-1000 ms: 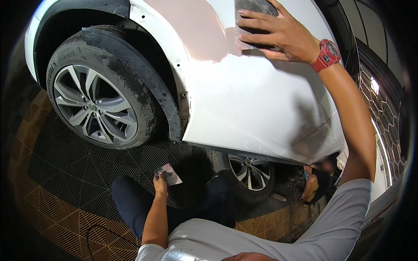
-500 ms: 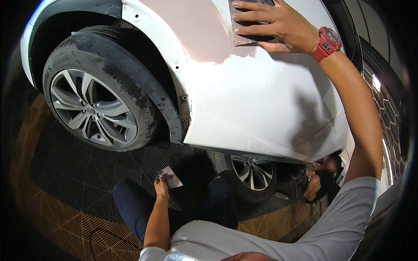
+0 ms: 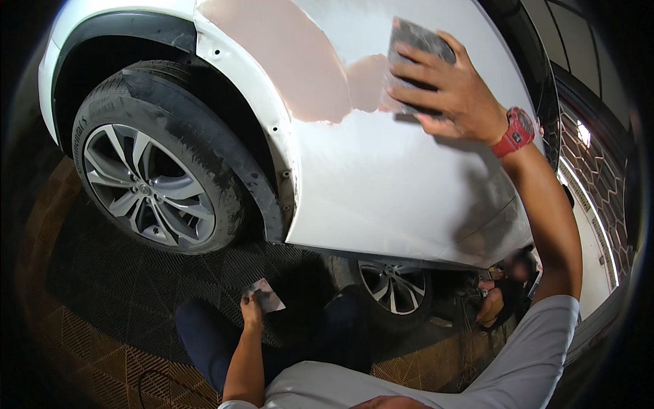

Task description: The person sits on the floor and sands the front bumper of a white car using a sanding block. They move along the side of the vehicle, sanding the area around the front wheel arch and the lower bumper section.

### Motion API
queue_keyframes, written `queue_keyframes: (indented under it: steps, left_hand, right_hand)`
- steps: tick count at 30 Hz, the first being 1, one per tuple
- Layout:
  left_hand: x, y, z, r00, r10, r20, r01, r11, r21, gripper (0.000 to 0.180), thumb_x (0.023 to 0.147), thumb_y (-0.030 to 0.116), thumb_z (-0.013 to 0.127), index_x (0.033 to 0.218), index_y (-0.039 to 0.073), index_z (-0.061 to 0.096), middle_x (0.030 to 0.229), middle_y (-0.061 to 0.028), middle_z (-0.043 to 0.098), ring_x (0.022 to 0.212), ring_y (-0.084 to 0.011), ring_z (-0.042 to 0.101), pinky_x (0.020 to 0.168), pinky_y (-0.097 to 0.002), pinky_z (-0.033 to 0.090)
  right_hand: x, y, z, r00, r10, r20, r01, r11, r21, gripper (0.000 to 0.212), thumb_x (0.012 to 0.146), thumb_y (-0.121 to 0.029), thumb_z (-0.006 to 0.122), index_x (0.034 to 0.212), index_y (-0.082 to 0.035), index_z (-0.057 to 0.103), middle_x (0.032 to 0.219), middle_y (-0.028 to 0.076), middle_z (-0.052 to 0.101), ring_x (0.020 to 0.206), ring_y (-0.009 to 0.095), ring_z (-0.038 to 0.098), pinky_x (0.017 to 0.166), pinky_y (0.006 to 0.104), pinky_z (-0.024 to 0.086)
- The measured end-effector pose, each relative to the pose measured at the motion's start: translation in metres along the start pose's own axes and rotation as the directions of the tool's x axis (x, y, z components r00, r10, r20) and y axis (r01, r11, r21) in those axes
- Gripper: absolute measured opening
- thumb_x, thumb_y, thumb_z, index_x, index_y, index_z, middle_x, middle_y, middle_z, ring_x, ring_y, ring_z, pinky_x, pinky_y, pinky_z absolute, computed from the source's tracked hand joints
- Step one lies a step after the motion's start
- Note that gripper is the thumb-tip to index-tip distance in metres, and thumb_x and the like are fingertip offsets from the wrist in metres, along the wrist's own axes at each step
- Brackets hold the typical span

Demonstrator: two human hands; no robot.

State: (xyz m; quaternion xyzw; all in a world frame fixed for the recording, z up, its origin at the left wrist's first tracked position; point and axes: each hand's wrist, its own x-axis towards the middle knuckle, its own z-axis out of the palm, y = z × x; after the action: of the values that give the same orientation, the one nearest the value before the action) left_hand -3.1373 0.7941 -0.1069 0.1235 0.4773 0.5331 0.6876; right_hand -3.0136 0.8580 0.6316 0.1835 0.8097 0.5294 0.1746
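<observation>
My right hand (image 3: pixel 446 88), wearing a red watch, is spread over a flat grey rectangular sanding pad (image 3: pixel 417 42) and presses it to the white car body panel (image 3: pixel 368 177). The pad's edge overlaps a small pinkish-beige filler patch (image 3: pixel 366 76). To its left is a larger filler patch (image 3: pixel 286 61), ending near the wheel arch. Low over the floor, my left hand (image 3: pixel 252 312) pinches a small square sheet, grey and pinkish (image 3: pixel 271 297), near my knee. The sheet's underside is hidden.
The front wheel (image 3: pixel 143 184) sits left, with a loose dark arch trim (image 3: pixel 204 129) beside it. Another wheel (image 3: pixel 394 286) shows beyond the panel's lower edge. A crouching person (image 3: pixel 504 293) is at the right. Dark and tan grid tiles (image 3: pixel 122 293) cover the floor.
My right hand and the pad have slid down and right over the panel, uncovering part of the smaller filler patch. The view has tilted slightly. My left hand keeps its sheet.
</observation>
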Motion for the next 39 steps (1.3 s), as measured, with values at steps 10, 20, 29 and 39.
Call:
queue_keyframes:
  steps: [10, 20, 29, 39]
  left_hand:
    - [-0.024, 0.025, 0.001, 0.996, -0.089, 0.000, 0.089, 0.994, 0.066, 0.057, 0.110, 0.030, 0.049, 0.153, -0.006, 0.036, 0.148, -0.0224, 0.052, 0.134, -0.0341, 0.054, 0.112, -0.0388, 0.042]
    - [-0.013, 0.020, 0.007, 0.996, -0.085, -0.035, 0.087, 0.995, 0.059, 0.057, 0.109, 0.030, 0.052, 0.152, -0.005, 0.037, 0.147, -0.0202, 0.052, 0.132, -0.0309, 0.055, 0.111, -0.0395, 0.043]
    - [-0.120, 0.130, 0.077, 0.914, 0.400, 0.068, -0.376, 0.899, -0.226, 0.039, 0.110, 0.028, 0.051, 0.139, 0.000, 0.052, 0.128, -0.0076, 0.061, 0.112, -0.0168, 0.057, 0.102, -0.0319, 0.045]
    - [-0.170, 0.186, 0.129, 0.869, 0.486, 0.093, -0.425, 0.829, -0.363, 0.033, 0.109, 0.023, 0.053, 0.133, 0.000, 0.053, 0.120, -0.0062, 0.064, 0.107, -0.0128, 0.057, 0.099, -0.0301, 0.045]
  right_hand:
    - [0.054, -0.008, -0.010, 0.997, 0.001, 0.073, 0.000, 1.000, -0.011, 0.044, 0.085, -0.037, 0.073, 0.125, -0.024, 0.065, 0.139, 0.004, 0.056, 0.142, 0.023, 0.046, 0.107, 0.0744, 0.032]
    - [-0.057, -0.045, 0.063, 0.978, 0.207, -0.011, -0.206, 0.977, 0.059, 0.047, 0.085, -0.022, 0.073, 0.131, -0.030, 0.069, 0.146, -0.002, 0.059, 0.149, 0.018, 0.039, 0.118, 0.0637, 0.022]
    - [-0.073, -0.225, 0.012, 0.713, 0.650, 0.262, -0.414, 0.089, 0.906, 0.051, 0.088, -0.013, 0.066, 0.138, -0.003, 0.062, 0.141, 0.016, 0.058, 0.141, 0.033, 0.049, 0.118, 0.0434, 0.035]
    - [-0.083, -0.374, 0.051, 0.794, 0.509, 0.333, -0.443, 0.108, 0.890, 0.045, 0.090, -0.024, 0.071, 0.134, -0.014, 0.067, 0.141, 0.010, 0.057, 0.138, 0.033, 0.049, 0.114, 0.0550, 0.032]
